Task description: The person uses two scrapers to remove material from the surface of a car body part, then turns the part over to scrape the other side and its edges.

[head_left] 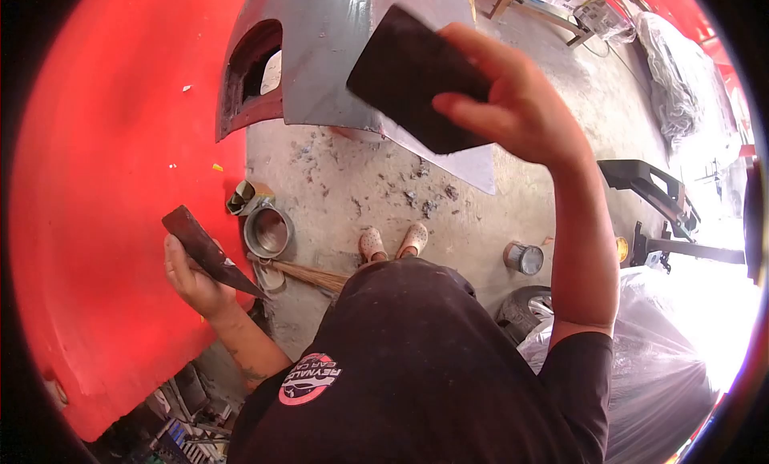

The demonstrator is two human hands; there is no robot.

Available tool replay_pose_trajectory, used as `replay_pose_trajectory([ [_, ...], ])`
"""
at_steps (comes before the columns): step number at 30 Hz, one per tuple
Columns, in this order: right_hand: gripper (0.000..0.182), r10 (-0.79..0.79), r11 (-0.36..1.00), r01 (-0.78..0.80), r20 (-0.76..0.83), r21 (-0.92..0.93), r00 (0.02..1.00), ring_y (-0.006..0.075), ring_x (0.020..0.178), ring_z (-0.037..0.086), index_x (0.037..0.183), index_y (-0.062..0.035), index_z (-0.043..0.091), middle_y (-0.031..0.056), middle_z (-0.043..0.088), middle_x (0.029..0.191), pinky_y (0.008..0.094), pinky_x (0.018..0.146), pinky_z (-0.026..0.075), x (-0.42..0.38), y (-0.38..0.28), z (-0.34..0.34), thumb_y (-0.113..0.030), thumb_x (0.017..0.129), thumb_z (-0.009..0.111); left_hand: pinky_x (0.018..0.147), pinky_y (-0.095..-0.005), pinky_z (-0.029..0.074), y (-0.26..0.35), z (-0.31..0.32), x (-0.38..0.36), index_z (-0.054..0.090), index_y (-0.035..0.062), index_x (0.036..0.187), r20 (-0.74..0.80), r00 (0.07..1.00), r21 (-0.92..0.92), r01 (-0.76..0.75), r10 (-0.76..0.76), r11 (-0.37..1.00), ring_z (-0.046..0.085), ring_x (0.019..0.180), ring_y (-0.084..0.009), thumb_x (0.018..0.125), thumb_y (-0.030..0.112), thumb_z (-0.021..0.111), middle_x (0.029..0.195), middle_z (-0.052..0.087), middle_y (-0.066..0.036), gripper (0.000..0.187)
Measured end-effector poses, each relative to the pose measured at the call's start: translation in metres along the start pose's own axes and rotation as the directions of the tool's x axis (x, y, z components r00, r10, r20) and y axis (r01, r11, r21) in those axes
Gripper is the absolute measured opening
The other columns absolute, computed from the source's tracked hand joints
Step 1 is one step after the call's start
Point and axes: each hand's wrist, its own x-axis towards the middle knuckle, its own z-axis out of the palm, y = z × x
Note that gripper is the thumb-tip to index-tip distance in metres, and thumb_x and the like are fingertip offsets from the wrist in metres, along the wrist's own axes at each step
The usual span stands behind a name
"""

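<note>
My right hand [509, 104] is raised at the upper right, its fingers and thumb gripping the edge of a flat black rectangular sheet [412, 84]. The sheet hangs in front of a grey painted vehicle panel [324, 56] that has a dark-rimmed opening. At the lower left, my left hand [196, 284] holds a thin dark strip [208, 252], tilted down to the right. That strip is close to a large red panel [120, 208]. How my left fingers wrap behind the strip is partly hidden.
Two metal cans [268, 230] [525, 258] stand on the concrete floor, beside a straw broom [308, 273] and dark debris [416, 196]. A black bumper part [653, 193] lies at the right. Plastic sheeting [657, 368] covers something at the lower right.
</note>
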Motion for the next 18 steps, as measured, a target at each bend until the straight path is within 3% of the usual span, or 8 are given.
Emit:
replay_pose_trajectory([
  [1,0.040,0.073,0.990,-0.066,-0.050,0.127,0.996,0.0306,0.069,0.064,0.114,-0.0064,0.054,0.0195,0.063,0.075,0.0397,0.064,0.049,0.001,0.001,-0.002,-0.007,0.075,0.061,0.045,-0.0261,0.034,-0.003,-0.003,-0.001,0.050,0.0075,0.083,0.029,0.995,0.149,-0.096,0.093,0.984,0.042,0.047,-0.0100,0.100,0.023,0.043,0.060,0.046,-0.002,0.024],
  [2,0.040,-0.025,0.999,0.025,0.002,-0.029,1.000,0.0342,0.070,0.064,0.114,-0.0059,0.054,0.0198,0.063,0.076,0.0401,0.065,0.049,0.003,0.005,-0.001,-0.007,0.074,0.061,0.045,-0.0259,0.034,-0.003,-0.004,-0.001,0.050,0.0078,0.083,0.075,0.981,0.292,-0.193,0.179,0.937,0.042,0.047,-0.0098,0.100,0.023,0.043,0.060,0.046,-0.002,0.024],
  [5,0.041,0.025,0.991,0.004,0.220,-0.132,0.975,0.0350,0.071,0.064,0.114,-0.0069,0.054,0.0206,0.062,0.075,0.0401,0.065,0.049,0.001,-0.013,0.017,-0.009,0.073,0.061,0.044,-0.0258,0.033,0.010,0.018,-0.007,0.049,0.0081,0.081,-0.046,0.999,0.079,0.011,-0.007,0.997,0.041,0.046,-0.0098,0.100,0.023,0.043,0.059,0.046,-0.001,0.025],
  [7,0.043,0.091,0.991,-0.068,0.217,-0.111,0.972,0.0295,0.076,0.066,0.117,-0.0044,0.052,0.0175,0.066,0.084,0.0381,0.069,0.052,-0.007,-0.009,0.012,-0.005,0.076,0.062,0.044,-0.0257,0.033,0.007,0.010,-0.003,0.049,0.0083,0.080,-0.023,1.000,0.091,-0.018,0.020,0.996,0.041,0.046,-0.0101,0.100,0.023,0.044,0.058,0.045,-0.001,0.026],
  [9,0.046,0.124,0.844,-0.011,-0.175,0.537,0.977,0.0226,0.088,0.066,0.122,-0.0007,0.048,0.0134,0.066,0.099,0.0352,0.079,0.053,-0.023,0.016,0.015,0.001,0.079,0.064,0.045,-0.0257,0.033,0.006,0.001,-0.004,0.049,0.0084,0.079,-0.016,0.998,0.104,-0.053,0.054,0.993,0.040,0.046,-0.0103,0.100,0.024,0.044,0.058,0.045,-0.001,0.026],
  [10,0.049,0.143,0.885,-0.021,-0.227,0.466,0.963,0.0190,0.101,0.061,0.125,0.0029,0.045,0.0113,0.061,0.111,0.0342,0.089,0.050,-0.031,0.020,0.008,0.004,0.081,0.065,0.044,-0.0257,0.033,0.007,-0.001,-0.003,0.049,0.0083,0.079,-0.066,0.997,0.077,-0.028,0.033,0.997,0.040,0.046,-0.0106,0.100,0.024,0.044,0.058,0.045,-0.001,0.027],
  [15,0.052,0.358,0.676,-0.048,-0.271,0.735,0.894,0.0176,0.109,0.056,0.127,0.0021,0.044,0.0107,0.059,0.117,0.0336,0.097,0.044,-0.069,0.056,0.052,0.002,0.081,0.067,0.044,-0.0256,0.032,0.011,-0.004,-0.004,0.048,0.0084,0.079,-0.089,0.995,0.094,-0.028,0.036,0.995,0.040,0.046,-0.0105,0.100,0.024,0.044,0.058,0.045,-0.001,0.027],
  [18,0.048,0.389,0.701,-0.043,-0.332,0.712,0.859,0.0159,0.106,0.055,0.125,0.0024,0.044,0.0102,0.059,0.114,0.0318,0.095,0.043,-0.062,0.051,0.074,0.000,0.082,0.065,0.044,-0.0255,0.032,0.013,0.006,-0.004,0.048,0.0085,0.079,-0.170,0.985,0.069,-0.015,0.026,0.998,0.040,0.046,-0.0101,0.100,0.024,0.044,0.058,0.045,-0.001,0.026],
])
